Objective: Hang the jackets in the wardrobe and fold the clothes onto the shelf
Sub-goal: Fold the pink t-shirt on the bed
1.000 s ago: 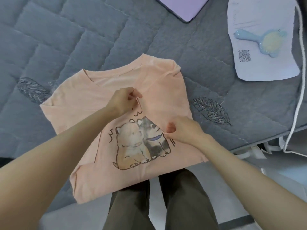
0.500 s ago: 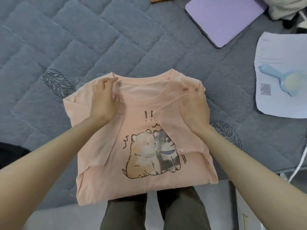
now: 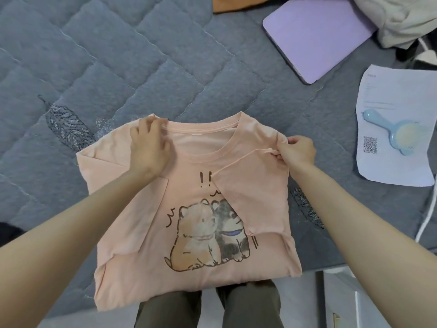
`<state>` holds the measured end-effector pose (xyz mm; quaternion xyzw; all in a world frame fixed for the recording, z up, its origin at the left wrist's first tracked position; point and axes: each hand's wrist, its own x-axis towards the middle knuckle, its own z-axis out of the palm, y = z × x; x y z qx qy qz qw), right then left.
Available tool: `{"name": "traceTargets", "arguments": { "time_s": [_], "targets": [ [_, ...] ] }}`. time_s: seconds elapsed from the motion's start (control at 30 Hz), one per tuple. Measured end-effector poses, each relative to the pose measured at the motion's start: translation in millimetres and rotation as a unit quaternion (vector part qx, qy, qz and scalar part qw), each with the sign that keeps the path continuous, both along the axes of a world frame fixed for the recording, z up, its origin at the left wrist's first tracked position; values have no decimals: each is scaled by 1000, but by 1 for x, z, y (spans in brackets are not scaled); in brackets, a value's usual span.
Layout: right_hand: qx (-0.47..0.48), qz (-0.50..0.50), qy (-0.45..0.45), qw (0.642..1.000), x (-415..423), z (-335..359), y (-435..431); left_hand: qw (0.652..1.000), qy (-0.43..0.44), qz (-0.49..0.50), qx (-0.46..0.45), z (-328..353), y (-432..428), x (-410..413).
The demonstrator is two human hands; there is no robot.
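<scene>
A peach T-shirt (image 3: 189, 233) with a print of two cartoon animals lies face up on a grey quilted bed (image 3: 118, 67), its hem hanging over the near edge. Both sleeves are folded in over the front. My left hand (image 3: 149, 147) lies on the left shoulder with its fingertips at the collar. My right hand (image 3: 296, 151) pinches a bunch of fabric at the right shoulder, where the folded sleeve starts.
A lilac laptop (image 3: 316, 36) lies at the back right, with cream clothing (image 3: 402, 17) beside it and an orange-brown garment (image 3: 236, 3) at the top edge. A white paper sheet (image 3: 397, 95) carries a blue hairbrush (image 3: 390, 129). A white cable (image 3: 425, 221) runs down the right side.
Both hands moved from the middle of the shirt up to its shoulders. The right hand went from lying on the folded sleeve to pinching fabric at the shoulder's outer edge.
</scene>
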<state>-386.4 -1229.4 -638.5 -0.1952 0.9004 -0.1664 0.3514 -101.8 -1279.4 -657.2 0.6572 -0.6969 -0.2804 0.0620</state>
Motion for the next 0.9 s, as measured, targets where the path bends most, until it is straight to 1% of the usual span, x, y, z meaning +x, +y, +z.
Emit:
{"name": "traceTargets", "arguments": {
  "time_s": [0.1, 0.2, 0.23, 0.27, 0.33, 0.37, 0.4, 0.47, 0.53, 0.6, 0.67, 0.8, 0.87, 0.9],
  "targets": [
    [-39, -2, 44, 998, -4, 2, -10, 1000, 8, 7, 8, 2, -1, -1],
    [-73, 42, 87, 993, -7, 5, -23, 999, 32, 25, 0, 6, -3, 2],
    [-82, 58, 83, 991, -6, 6, -27, 999, 33, 29, -15, 7, -4, 4],
    [-91, 66, 58, 992, -5, 7, -30, 998, 30, 35, -33, 8, -5, 7],
    [-104, 67, -17, 992, -1, 7, -35, 997, 19, 54, -55, 10, -7, 15],
    [-108, 83, -38, 990, 1, 7, -36, 997, 10, 59, -54, 9, -8, 20],
    [-106, 123, -36, 986, 4, 7, -37, 997, -1, 57, -46, 8, -8, 25],
    [-86, 252, 20, 964, 10, 4, -35, 999, -23, 41, -16, 5, -10, 36],
    [-36, 377, 83, 922, 18, 3, -33, 998, -49, 34, -1, 3, -11, 46],
    [10, 452, 113, 885, 26, 1, -35, 997, -71, 31, -2, 0, -14, 53],
    [32, 471, 124, 873, 32, -4, -40, 996, -83, 30, 2, -2, -20, 56],
    [44, 467, 159, 869, 34, -8, -47, 996, -75, 31, 33, -3, -32, 62],
    [58, 484, 156, 859, 33, -3, -46, 997, -70, 11, 44, 3, -30, 65],
    [73, 503, 153, 847, 31, 2, -44, 996, -70, -10, 54, 7, -27, 67]
  ]
}}
